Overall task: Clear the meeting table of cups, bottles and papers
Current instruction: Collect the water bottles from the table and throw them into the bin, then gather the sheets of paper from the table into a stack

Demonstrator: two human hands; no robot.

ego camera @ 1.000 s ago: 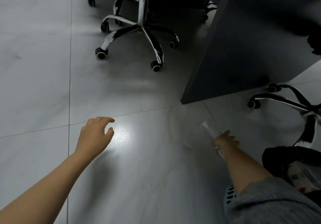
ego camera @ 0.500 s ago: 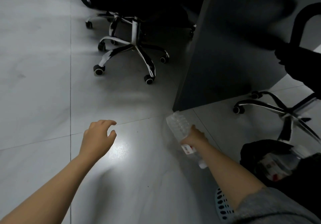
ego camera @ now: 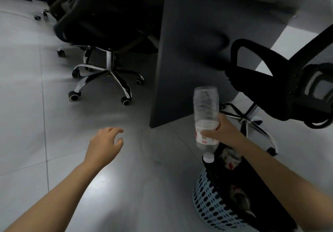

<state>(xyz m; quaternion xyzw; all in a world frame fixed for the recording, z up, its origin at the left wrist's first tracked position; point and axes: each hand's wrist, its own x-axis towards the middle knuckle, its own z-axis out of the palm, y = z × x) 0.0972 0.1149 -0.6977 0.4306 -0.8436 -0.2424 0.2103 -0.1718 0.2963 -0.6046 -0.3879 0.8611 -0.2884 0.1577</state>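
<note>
Your right hand point(ego camera: 223, 134) grips the bottle point(ego camera: 205, 109) by its label, cap down; lower it into the bin point(ego camera: 212, 212) just below that grip, then release. Your left hand point(ego camera: 104, 141) hangs relaxed, empty.

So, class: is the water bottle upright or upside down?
Upside down: the water bottle has its white cap pointing down, base up, gripped by the right hand.

Dim, soft focus, floor point(ego camera: 111, 183) glare

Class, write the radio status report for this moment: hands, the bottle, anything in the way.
Left hand open, empty. Right hand grips plastic bottle, cap down, over lined bin. Office chair close beside bin.
</note>
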